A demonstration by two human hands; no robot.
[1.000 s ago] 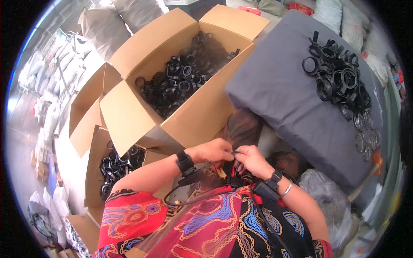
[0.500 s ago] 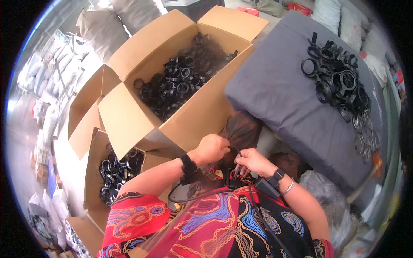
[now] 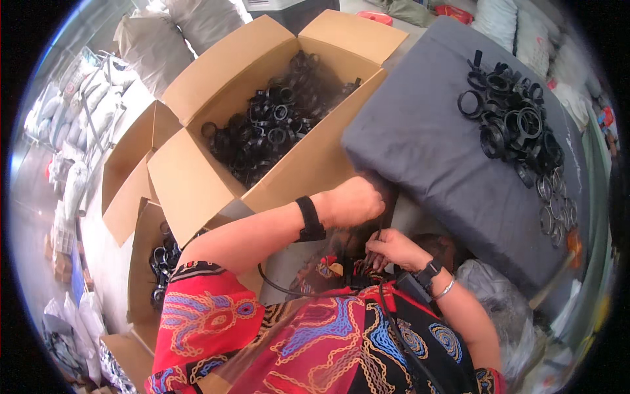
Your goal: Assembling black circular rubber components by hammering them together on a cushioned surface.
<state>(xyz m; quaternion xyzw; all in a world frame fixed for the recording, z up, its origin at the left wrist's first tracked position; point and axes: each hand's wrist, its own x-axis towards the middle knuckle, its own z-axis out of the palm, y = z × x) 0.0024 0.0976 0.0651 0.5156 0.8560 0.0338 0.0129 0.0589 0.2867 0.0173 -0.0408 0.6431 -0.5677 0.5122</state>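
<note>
Leftward first, then across:

- Sacks (image 3: 72,190): pale, bulging, stacked along the far left edge; more grey-white ones (image 3: 190,23) lie behind the boxes at the top.
- Small box (image 3: 154,262): brown cardboard, flaps open, low on the left; dark rings show inside it.
- Middle box (image 3: 128,177): brown cardboard, open, partly hidden behind the large one; contents not visible.
- Large box (image 3: 197,190): brown cardboard, all four flaps folded out, centre top; holds a heap of black rings (image 3: 275,125). No label can be made out on any box.
- Left hand (image 3: 354,200): closed into a loose fist, black band on the wrist. Compared with a second ago it has lifted from the lap up toward the corner of the large box. What it grips I cannot tell; a dark sheet seems to hang under it.
- Right hand (image 3: 390,249): low in the lap, much where it was, fingers pinched on a thin dark strand or bag edge. The lift above reads as something being drawn apart between the two hands.
- Worktop (image 3: 420,138): covered in grey cloth, right of the boxes.
- Ring pile (image 3: 512,125): black rings heaped on the worktop's far right, with a few paler metal-looking ones (image 3: 554,203) trailing toward the near edge.
- Clear plastic bag (image 3: 499,295): crumpled, below the worktop at the right elbow.
</note>
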